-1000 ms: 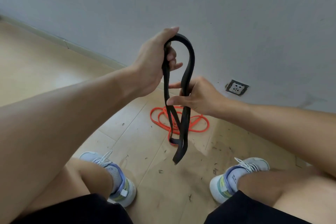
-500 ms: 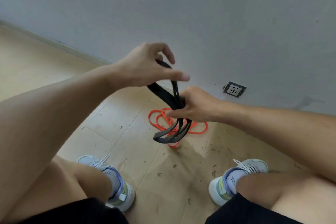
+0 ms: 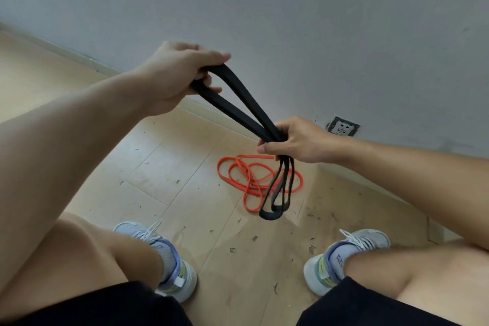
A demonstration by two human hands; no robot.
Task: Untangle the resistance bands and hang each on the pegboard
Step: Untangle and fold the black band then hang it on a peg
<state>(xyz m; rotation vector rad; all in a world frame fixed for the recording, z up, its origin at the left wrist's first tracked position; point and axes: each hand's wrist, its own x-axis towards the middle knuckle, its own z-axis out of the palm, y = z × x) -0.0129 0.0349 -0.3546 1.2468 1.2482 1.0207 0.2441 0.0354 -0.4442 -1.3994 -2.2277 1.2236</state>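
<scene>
A black resistance band (image 3: 238,103) stretches between both hands above the floor. My left hand (image 3: 180,74) grips one end of it, up and to the left. My right hand (image 3: 299,140) grips the bunched strands lower and to the right. Below that hand two black loops hang down, over an orange resistance band (image 3: 246,180). The orange band lies in loose tangled coils on the wooden floor near the wall. No pegboard shows in this view.
I squat with a sneaker at each side, the left (image 3: 169,259) and the right (image 3: 344,254). A grey wall rises straight ahead with a socket (image 3: 342,127) low on it. Small debris is scattered over the floorboards.
My left hand has closed on the black band and pulled its end up and left, drawing the strands straight. The right hand keeps its grip lower down, and the hanging loops dangle longer.
</scene>
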